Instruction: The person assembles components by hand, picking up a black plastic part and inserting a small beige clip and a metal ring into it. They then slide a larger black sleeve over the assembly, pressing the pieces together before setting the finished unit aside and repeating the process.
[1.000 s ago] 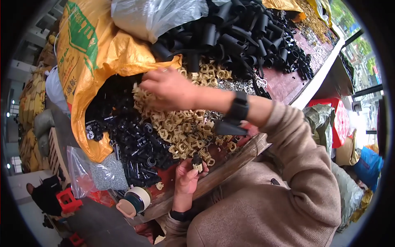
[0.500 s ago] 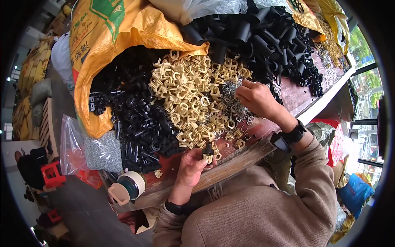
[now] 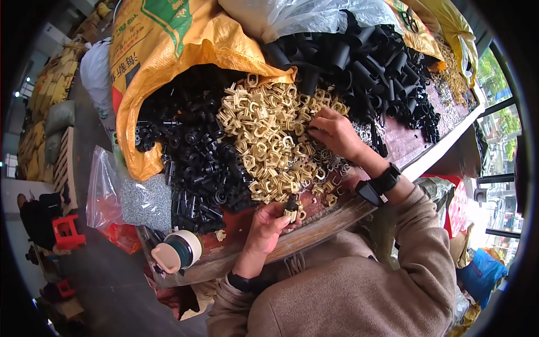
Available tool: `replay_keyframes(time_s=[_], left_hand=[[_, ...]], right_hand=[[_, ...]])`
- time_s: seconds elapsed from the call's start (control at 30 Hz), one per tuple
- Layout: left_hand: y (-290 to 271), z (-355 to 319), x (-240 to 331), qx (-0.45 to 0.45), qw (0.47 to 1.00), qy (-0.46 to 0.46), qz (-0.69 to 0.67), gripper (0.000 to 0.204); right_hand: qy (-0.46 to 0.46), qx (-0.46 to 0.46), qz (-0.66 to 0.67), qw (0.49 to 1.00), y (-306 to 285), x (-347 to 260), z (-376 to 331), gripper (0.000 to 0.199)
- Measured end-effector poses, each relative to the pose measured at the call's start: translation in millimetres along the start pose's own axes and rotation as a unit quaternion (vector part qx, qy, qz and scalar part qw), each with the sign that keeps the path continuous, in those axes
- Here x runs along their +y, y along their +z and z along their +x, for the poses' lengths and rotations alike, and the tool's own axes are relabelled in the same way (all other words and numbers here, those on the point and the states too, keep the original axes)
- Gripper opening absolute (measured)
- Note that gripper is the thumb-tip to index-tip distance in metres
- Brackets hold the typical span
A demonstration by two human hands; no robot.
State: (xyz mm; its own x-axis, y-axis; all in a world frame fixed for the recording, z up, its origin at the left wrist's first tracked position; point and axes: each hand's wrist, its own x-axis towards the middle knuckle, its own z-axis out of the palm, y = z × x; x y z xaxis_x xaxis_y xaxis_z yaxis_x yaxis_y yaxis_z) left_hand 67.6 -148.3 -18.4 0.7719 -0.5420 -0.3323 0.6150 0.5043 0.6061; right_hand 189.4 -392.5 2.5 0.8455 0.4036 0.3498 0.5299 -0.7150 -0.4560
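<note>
My left hand [image 3: 263, 229] is closed at the table's near edge. It grips a small black cylindrical fitting [image 3: 292, 201] standing upright, with a cream plastic clip [image 3: 289, 215] at its lower end. Farther right, my right hand [image 3: 336, 135] reaches over the right side of a heap of cream plastic clips [image 3: 261, 135]. Its fingers are bent and drawn together; whatever is between them is hidden. Small silvery metal clips [image 3: 362, 133] lie partly under and beside that hand. Left of the cream heap are many black plastic fittings [image 3: 196, 160].
An orange woven sack [image 3: 132, 106] opens over the black fittings. Black tubes [image 3: 365, 70] are piled at the back right. At the front left are a bag of small screws [image 3: 147, 203] and a dark green cup [image 3: 182, 250] with a cream lid. A wooden edge [image 3: 320, 229] borders the table.
My right hand has moved left from the metal clips to the cream clips' edge. My left hand still holds the black fitting. The whole view has shifted slightly.
</note>
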Motion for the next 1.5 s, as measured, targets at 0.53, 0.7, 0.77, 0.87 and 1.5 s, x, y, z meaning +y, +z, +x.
replay_keyframes(time_s=[0.53, 0.7, 0.77, 0.87, 1.5], left_hand=[[43, 4, 8, 0.032, 0.998, 0.051, -0.033, 0.021], [52, 6, 4, 0.009, 0.998, 0.060, -0.026, 0.023], [52, 5, 1, 0.002, 0.998, 0.055, -0.021, 0.023], [52, 4, -2, 0.012, 1.000, 0.007, 0.016, 0.022], [42, 29, -14, 0.011, 0.994, -0.001, 0.113, 0.027]], right_hand=[[0.203, -0.033, 0.559, 0.803, -13, -105, -63, 0.026], [0.048, 0.051, 0.337, 0.939, -10, -109, -73, 0.030], [0.004, 0.077, 0.253, 0.964, -10, -107, -77, 0.030], [-0.081, 0.122, 0.184, 0.972, -9, -101, -82, 0.034], [0.073, 0.208, -0.242, 0.945, -57, 59, -51, 0.023]])
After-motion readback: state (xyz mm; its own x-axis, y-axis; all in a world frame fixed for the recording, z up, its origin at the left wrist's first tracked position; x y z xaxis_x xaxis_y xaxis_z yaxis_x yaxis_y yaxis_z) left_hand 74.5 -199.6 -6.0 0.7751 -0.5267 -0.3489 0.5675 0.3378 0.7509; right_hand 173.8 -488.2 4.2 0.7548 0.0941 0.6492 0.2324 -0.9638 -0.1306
